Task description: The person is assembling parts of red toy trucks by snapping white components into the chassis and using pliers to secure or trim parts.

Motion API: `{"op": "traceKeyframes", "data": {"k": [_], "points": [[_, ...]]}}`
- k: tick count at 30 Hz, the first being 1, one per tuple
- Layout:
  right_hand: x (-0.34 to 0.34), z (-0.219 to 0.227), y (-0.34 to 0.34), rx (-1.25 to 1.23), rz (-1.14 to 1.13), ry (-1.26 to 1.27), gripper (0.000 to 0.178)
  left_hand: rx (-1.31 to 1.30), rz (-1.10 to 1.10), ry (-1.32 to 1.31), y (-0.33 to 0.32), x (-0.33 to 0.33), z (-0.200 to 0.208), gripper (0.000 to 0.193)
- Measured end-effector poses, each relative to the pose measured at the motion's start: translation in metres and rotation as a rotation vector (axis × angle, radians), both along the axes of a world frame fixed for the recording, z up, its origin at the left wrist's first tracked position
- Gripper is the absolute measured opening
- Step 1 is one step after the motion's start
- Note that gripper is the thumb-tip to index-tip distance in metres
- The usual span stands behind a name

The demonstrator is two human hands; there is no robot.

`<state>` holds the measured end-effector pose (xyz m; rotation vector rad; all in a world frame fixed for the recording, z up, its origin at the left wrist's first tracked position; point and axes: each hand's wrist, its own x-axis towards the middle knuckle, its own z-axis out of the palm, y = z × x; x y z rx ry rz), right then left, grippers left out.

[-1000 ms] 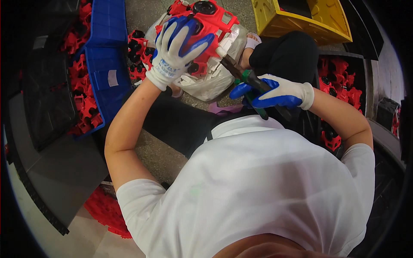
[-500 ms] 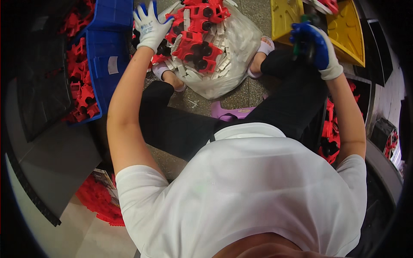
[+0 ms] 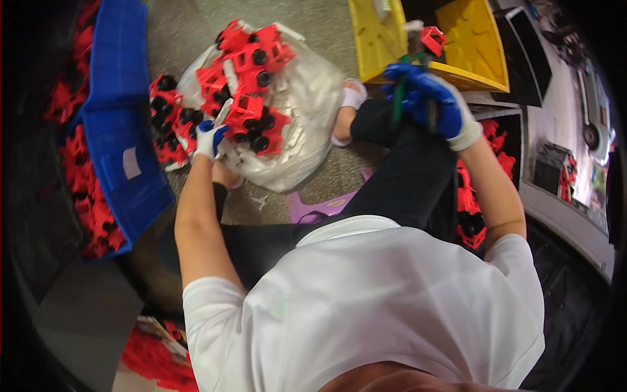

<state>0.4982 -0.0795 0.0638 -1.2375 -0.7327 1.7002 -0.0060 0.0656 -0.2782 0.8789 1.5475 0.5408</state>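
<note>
My left hand (image 3: pixel 210 138), in a white glove with blue-coated fingers, is closed at the near left edge of a pile of red plastic toy vehicle parts. A thin white plastic strip (image 3: pixel 223 114) sticks up from its fingers. The red parts with black wheels (image 3: pixel 249 62) lie on white strips in a large clear plastic bag (image 3: pixel 307 147). My right hand (image 3: pixel 434 108), gloved alike, grips green-handled pliers (image 3: pixel 400 98) above my right knee. Beyond the pliers' blurred head, a red part (image 3: pixel 433 40) appears over the yellow bin; whether they touch, I cannot tell.
Blue bins (image 3: pixel 117 78) at the left adjoin more red parts (image 3: pixel 88 189). A yellow bin (image 3: pixel 470 39) stands at the far right. Further red parts (image 3: pixel 471 202) fill a dark container beside my right leg. A purple stool (image 3: pixel 320 208) shows between my legs.
My left hand has gone from spread open above the pile to closed at its near left edge. My right hand still holds the pliers. The whole view has shifted.
</note>
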Motion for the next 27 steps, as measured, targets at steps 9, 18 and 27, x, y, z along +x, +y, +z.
{"op": "traceKeyframes", "data": {"k": [9,18,27], "points": [[-0.056,0.002,-0.017,-0.108,0.311,0.054,0.035,0.124,-0.221,-0.379,-0.009,0.084,0.044,0.055],[-0.072,-0.007,-0.021,0.344,0.784,-1.166,0.048,0.699,-0.782,0.252,-0.03,0.156,0.137,0.067],[-0.097,0.017,-0.044,0.606,1.0,-1.485,0.04,0.523,-1.36,0.275,-0.058,0.134,0.312,0.06]]}}
